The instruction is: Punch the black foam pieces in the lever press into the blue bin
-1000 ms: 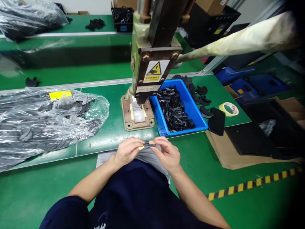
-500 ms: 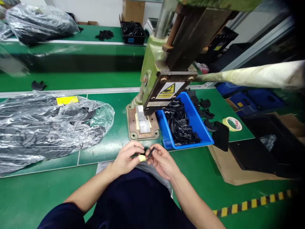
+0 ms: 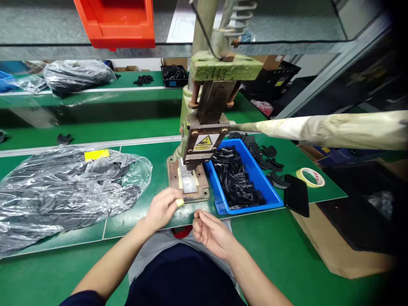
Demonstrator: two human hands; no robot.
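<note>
My left hand (image 3: 163, 208) reaches forward to the front edge of the press's rusty base plate (image 3: 172, 178). Its fingers are pinched together, with a yellow cot on one fingertip; whatever they hold is hidden. My right hand (image 3: 210, 231) hangs over my lap just in front of the bench edge, its fingers loosely curled in, and nothing shows in them. The green hand press (image 3: 219, 70) stands above the plate with its ram up and a yellow warning label on its head. A blue bin (image 3: 274, 197) full of small black parts sits right of the plate.
The press's cloth-wrapped lever (image 3: 318, 127) juts out to the right at chest height. A clear bag of black curved parts (image 3: 63, 187) lies at left. Loose black pieces (image 3: 267, 155), a tape roll (image 3: 310, 176) and a black pad (image 3: 296, 195) lie right of the bin. An orange bin (image 3: 117, 21) hangs overhead.
My hands have separated: the left moved forward to the press base, the right dropped back toward my lap. The small black part held between them no longer shows. My view tilted up.
</note>
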